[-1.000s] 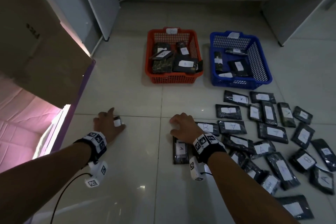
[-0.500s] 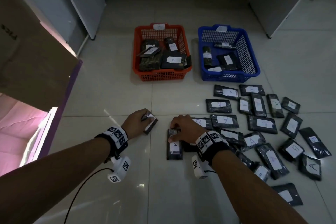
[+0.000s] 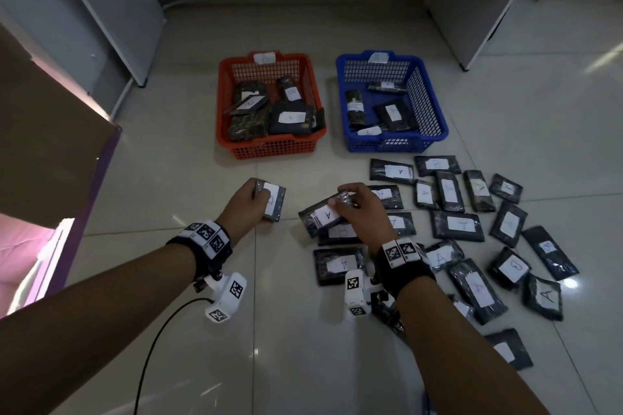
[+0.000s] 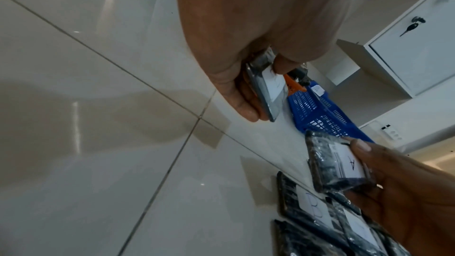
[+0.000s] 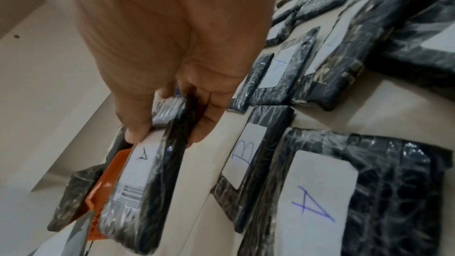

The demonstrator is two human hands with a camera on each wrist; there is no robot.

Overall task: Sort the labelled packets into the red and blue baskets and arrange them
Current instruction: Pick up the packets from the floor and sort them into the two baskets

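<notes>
Packets: dark, plastic-wrapped, white-labelled; one (image 3: 272,200) gripped in left hand (image 3: 243,205), A-labelled one (image 3: 321,215) pinched in right hand (image 3: 365,212); others (image 3: 457,225) strewn across floor before red basket (image 3: 269,147) and blue basket (image 3: 394,144).

- Head view dim, cool cast; bright pink-white light leaks in at far left.
- Glare spots on glossy floor (image 3: 256,352).
- Edges bend, wide lens.
- Wrist views: near hands soft, blurry.

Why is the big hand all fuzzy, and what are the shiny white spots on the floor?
Right wrist view: the right hand sits too near the camera, so it blurs. Head view: the glossy pale tiled floor mirrors lights as spots.
</notes>
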